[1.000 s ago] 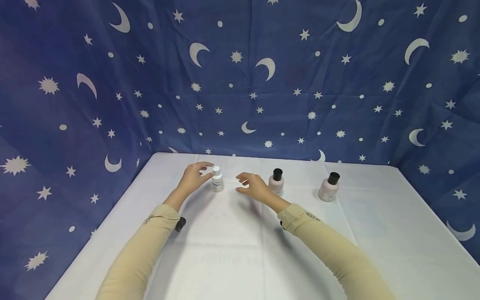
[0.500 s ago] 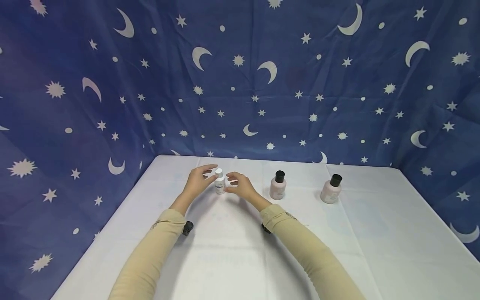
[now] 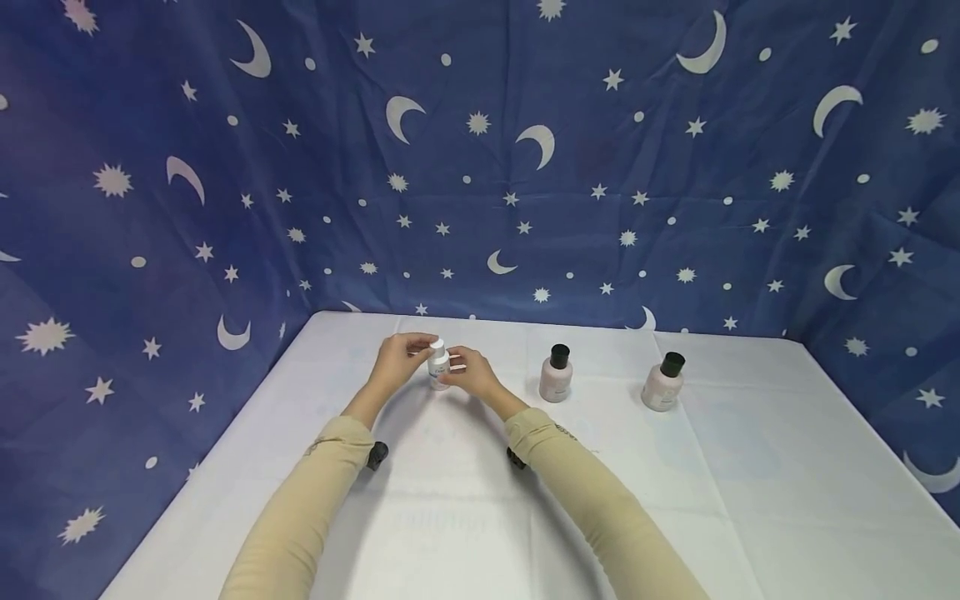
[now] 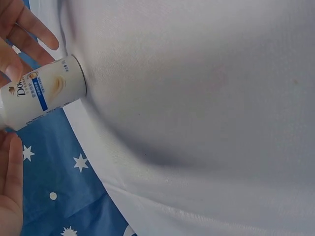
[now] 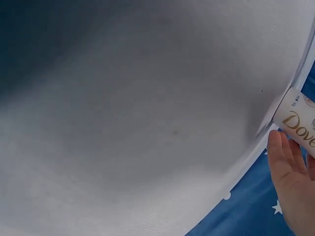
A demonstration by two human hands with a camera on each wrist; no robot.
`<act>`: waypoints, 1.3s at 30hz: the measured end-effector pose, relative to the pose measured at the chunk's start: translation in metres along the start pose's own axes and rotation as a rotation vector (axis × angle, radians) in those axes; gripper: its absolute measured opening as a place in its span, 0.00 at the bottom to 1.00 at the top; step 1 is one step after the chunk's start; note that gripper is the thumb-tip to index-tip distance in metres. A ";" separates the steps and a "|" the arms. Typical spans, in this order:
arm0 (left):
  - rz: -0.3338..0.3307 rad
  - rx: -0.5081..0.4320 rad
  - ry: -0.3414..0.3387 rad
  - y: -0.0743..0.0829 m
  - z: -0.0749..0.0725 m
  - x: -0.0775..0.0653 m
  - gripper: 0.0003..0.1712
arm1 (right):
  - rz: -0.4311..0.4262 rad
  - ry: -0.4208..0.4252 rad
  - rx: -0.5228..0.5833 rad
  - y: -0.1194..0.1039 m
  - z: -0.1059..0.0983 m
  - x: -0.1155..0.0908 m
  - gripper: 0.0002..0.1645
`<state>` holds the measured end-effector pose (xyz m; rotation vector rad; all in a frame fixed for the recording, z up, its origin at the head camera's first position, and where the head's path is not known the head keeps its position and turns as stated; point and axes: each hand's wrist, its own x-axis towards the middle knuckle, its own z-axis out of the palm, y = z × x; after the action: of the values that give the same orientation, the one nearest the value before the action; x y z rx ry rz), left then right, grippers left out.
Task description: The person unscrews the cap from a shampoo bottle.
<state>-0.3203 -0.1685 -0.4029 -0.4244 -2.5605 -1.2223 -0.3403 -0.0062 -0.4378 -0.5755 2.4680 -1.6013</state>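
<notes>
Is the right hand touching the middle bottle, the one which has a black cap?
Apart. The head view shows bare white tablecloth between the right hand and the middle bottle; the hand is at the small white bottle instead.

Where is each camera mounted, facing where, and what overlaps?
Head: worn on the head, facing forward and down across the table; left hand, right hand and sleeves show.
Left wrist: worn there, facing the white bottle; parts of both hands show.
Right wrist: worn there, facing the table, bottle at right edge; right hand shows.
Wrist views share the bottle and right hand.
</notes>
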 end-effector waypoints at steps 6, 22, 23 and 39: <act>-0.009 -0.041 0.015 0.000 0.004 -0.002 0.13 | 0.024 0.050 -0.061 -0.002 0.005 0.001 0.28; -0.018 -0.055 0.000 0.000 0.003 -0.001 0.11 | -0.056 0.084 -0.159 -0.006 0.007 -0.004 0.22; -0.020 -0.052 -0.006 0.000 0.003 -0.002 0.11 | -0.057 0.082 -0.159 -0.005 0.007 -0.005 0.22; 0.055 -0.040 -0.020 0.017 -0.004 -0.006 0.11 | -0.049 0.040 -0.206 -0.021 -0.008 -0.019 0.23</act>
<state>-0.3083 -0.1626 -0.3906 -0.5144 -2.5272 -1.2584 -0.3207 0.0001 -0.4169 -0.6422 2.6887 -1.3973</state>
